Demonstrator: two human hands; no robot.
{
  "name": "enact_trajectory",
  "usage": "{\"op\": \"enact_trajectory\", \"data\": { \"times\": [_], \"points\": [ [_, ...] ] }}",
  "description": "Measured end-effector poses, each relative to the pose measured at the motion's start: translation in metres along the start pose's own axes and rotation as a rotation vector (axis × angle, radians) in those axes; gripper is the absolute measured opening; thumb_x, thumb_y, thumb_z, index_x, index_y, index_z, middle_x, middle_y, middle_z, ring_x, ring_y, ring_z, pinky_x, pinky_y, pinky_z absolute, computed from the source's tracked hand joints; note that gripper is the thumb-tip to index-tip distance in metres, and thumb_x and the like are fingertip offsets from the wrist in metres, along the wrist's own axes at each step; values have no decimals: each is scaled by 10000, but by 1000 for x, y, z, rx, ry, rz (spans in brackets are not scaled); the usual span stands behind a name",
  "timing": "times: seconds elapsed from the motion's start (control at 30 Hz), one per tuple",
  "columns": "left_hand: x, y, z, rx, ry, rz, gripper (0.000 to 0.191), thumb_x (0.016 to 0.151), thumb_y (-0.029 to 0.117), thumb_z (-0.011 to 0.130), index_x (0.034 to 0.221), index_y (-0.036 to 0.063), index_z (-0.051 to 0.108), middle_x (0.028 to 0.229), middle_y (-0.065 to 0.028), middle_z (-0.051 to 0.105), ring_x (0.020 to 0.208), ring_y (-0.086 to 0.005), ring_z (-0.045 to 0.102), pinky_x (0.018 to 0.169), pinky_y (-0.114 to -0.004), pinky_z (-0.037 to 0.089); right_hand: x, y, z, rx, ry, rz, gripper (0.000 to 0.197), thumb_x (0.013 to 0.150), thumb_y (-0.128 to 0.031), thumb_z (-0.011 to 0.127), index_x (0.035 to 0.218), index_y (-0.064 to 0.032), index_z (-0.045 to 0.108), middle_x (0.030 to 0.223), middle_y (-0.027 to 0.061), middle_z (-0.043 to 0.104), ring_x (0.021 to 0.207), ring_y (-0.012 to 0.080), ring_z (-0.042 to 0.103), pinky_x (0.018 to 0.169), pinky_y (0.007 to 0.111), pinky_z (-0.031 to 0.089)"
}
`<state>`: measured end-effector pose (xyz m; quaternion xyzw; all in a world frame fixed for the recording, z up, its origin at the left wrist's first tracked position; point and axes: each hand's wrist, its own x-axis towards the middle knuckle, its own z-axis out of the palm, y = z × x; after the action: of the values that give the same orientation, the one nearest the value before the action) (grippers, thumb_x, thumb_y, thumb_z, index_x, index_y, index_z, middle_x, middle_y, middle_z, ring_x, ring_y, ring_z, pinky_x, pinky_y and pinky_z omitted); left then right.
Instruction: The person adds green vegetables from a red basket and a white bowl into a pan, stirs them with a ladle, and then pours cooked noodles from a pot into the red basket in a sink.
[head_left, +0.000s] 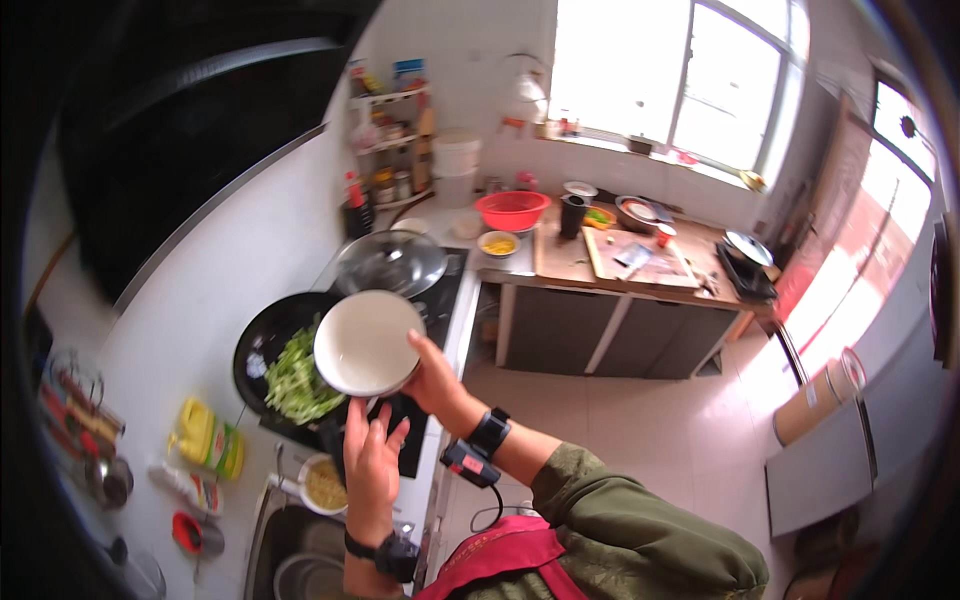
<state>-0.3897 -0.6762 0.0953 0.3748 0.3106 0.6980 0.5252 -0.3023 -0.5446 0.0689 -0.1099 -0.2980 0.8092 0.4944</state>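
A white bowl (369, 343) with nothing visible inside is tilted above the near edge of the hob. My right hand (435, 379) grips its right rim, thumb on the inside. Just below the bowl my left hand (373, 450) is raised with fingers apart; whether a fingertip touches the bowl's underside I cannot tell. Shredded green vegetable (298, 379) lies in a black wok (251, 360) to the left of the bowl, which covers part of the wok. Behind the bowl, a pan with a glass lid (391, 262) stands on the hob.
A bowl of pale food (324, 484) sits beside the sink (259, 540). A yellow oil jug (210, 439) stands left of it. On the far counter are a red plastic basin (513, 211), a bowl of yellow pieces (499, 244) and a cutting board (660, 271) with a cleaver (634, 256).
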Motion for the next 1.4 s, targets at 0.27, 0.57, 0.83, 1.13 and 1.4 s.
{"op": "enact_trajectory", "data": {
  "times": [0.27, 0.57, 0.83, 1.13, 1.4],
  "points": [
    [2, -122, 95, 38, -117, -268, 678, 810, 226, 528, 1350, 5, 182, 1362, -95, 270, 1108, -263, 452, 832, -347, 460, -86, -119, -121, -70, 236, -118, 439, 817, -379, 549, 1142, -100, 455, 1046, 29, 537, 927, 120, 517, 731, 265, 434],
    [79, -295, 198, -157, -206, -579, 470, 887, 206, 471, 1294, 79, 274, 1242, -92, 384, 1011, -299, 515, 816, -410, 464, -127, -241, -280, -185, 557, -260, 390, 815, -253, 553, 1122, -55, 417, 1037, 69, 521, 941, 139, 521, 725, 279, 472],
    [150, -393, 218, -229, -275, -707, 434, 845, 187, 491, 1212, -16, 382, 1160, -160, 490, 1048, -311, 502, 887, -437, 431, -111, -256, -387, -190, 713, -224, 320, 807, -276, 589, 1026, -103, 434, 846, 16, 497, 724, 114, 514, 574, 255, 452],
    [266, -469, 226, -203, -299, -719, 477, 798, 210, 515, 1196, -26, 399, 1130, -160, 508, 1027, -299, 520, 853, -419, 465, -32, -307, -449, -321, 731, -249, 374, 820, -302, 571, 1078, -86, 408, 983, 45, 490, 902, 136, 501, 695, 312, 476],
    [380, -514, 223, -196, -231, -638, 420, 801, 70, 368, 1207, -37, 390, 1139, -180, 491, 1043, -304, 507, 864, -447, 460, 85, -336, -513, -426, 755, -120, 387, 870, -309, 500, 1157, -71, 394, 925, 52, 528, 766, 119, 521, 592, 256, 464]
  ]
}}
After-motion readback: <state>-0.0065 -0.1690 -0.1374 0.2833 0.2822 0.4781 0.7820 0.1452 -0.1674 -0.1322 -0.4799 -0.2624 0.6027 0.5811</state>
